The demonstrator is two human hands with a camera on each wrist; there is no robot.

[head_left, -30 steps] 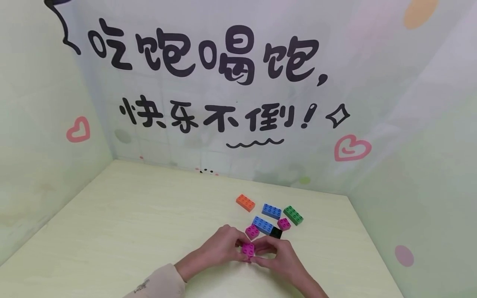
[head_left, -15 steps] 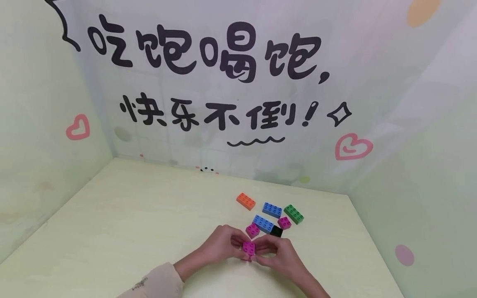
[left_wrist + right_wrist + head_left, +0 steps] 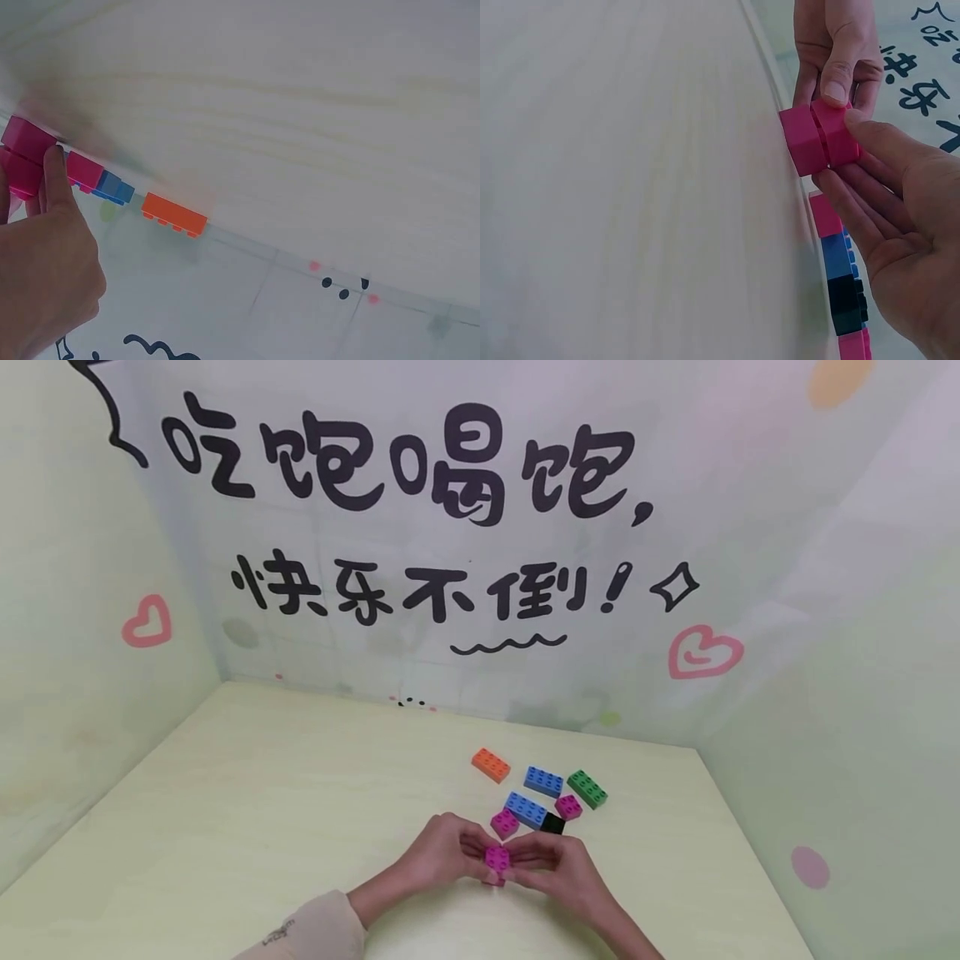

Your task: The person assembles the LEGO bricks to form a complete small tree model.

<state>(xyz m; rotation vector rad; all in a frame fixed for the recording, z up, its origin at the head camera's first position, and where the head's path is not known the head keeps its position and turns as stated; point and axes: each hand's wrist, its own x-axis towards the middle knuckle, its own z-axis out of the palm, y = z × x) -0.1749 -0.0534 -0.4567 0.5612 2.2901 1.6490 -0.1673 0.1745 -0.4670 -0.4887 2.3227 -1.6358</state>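
Two square pink toy building bricks stand one on top of the other near the front of the table, between both hands. In the head view the upper pink brick (image 3: pixel 497 857) shows its studs. My left hand (image 3: pixel 441 855) pinches it from the left, thumb at the near side. From the right, my right hand (image 3: pixel 564 875) pinches the same brick between thumb and fingers. The right wrist view shows the lower pink brick (image 3: pixel 802 139) against the table, with a thin, slightly uneven seam between the two. Fingers partly cover the stack's sides.
Just behind the hands lie a pink brick (image 3: pixel 505 823), a blue brick (image 3: pixel 526 810), a black brick (image 3: pixel 553 823) and another pink brick (image 3: pixel 568 807). Farther back are an orange brick (image 3: pixel 491 765), a second blue brick (image 3: pixel 543 781) and a green brick (image 3: pixel 587 788). Printed walls enclose the table (image 3: pixel 262 827).
Both hands stay at the pink stack, with only small shifts of the fingers and thumbs. The head view has shifted slightly; the loose bricks lie as before.
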